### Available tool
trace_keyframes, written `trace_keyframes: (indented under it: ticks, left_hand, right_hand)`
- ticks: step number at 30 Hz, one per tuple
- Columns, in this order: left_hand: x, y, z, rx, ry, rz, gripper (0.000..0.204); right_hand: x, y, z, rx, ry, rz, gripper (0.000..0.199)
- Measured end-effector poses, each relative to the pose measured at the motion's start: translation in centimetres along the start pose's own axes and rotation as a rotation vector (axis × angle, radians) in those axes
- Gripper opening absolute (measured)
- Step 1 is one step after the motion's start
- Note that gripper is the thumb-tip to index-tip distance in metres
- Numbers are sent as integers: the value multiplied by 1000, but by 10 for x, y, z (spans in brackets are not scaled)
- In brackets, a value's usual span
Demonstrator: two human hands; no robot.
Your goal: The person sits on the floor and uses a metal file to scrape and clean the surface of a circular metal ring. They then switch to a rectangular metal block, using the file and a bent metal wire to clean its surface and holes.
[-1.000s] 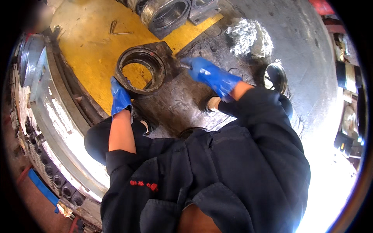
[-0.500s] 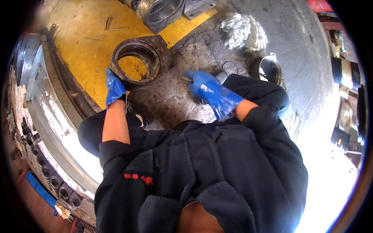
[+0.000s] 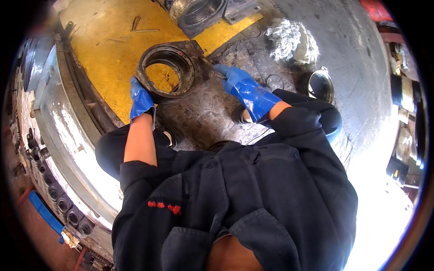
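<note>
A heavy, greasy metal ring housing point(image 3: 195, 55) with a wide round bore and a flat flange rests on the floor in front of me. My left hand point(image 3: 141, 100), in a blue rubber glove, grips the near left side of its rim; the glove hides part of the fingers. On the opposite side, my right hand point(image 3: 242, 86), also gloved in blue, reaches in with fingers stretched toward the flange's end. Its fingertips appear to touch the metal there, and nothing is held in it.
A similar ring housing point(image 3: 199, 16) stands farther off. White rags point(image 3: 294, 40) lie on the grey floor, beyond a smooth metal ring point(image 3: 321, 86) beside my right knee. Thin rods point(image 3: 143, 30) lie on the yellow floor point(image 3: 101, 36). A long steel beam point(image 3: 68, 117) runs along my left.
My right hand has moved left and up to the housing's right end from above the floor. My left hand stays at the rim, and the view has shifted slightly.
</note>
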State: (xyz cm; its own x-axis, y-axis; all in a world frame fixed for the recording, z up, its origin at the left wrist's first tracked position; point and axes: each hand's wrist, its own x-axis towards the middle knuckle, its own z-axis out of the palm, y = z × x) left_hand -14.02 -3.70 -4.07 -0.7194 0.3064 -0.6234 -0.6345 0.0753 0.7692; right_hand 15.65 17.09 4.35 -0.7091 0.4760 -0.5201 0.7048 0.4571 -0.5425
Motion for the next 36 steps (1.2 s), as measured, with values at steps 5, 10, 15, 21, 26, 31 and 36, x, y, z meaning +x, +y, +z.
trace_keyframes:
  ticks: [5,10,15,21,26,31,36]
  left_hand:
    - [-26,12,4,-57,-4,40,55]
    - [-16,7,1,-79,10,33,52]
    - [-32,14,18,-85,29,30,53]
    - [-17,9,8,-108,31,32,53]
    - [-21,9,-1,-62,-4,60,53]
    - [-63,31,38,-257,-79,24,55]
    - [-61,30,29,-204,-106,37,58]
  right_hand:
    - [-35,3,11,-4,123,-361,59]
    - [-46,6,17,-38,65,-367,65]
    - [-22,-1,17,-98,105,-321,69]
    - [13,-27,2,-159,135,-338,68]
    - [-18,-51,-3,-35,167,-392,66]
    - [-41,-60,1,105,106,-652,71]
    - [-55,-87,-8,-104,100,-673,73]
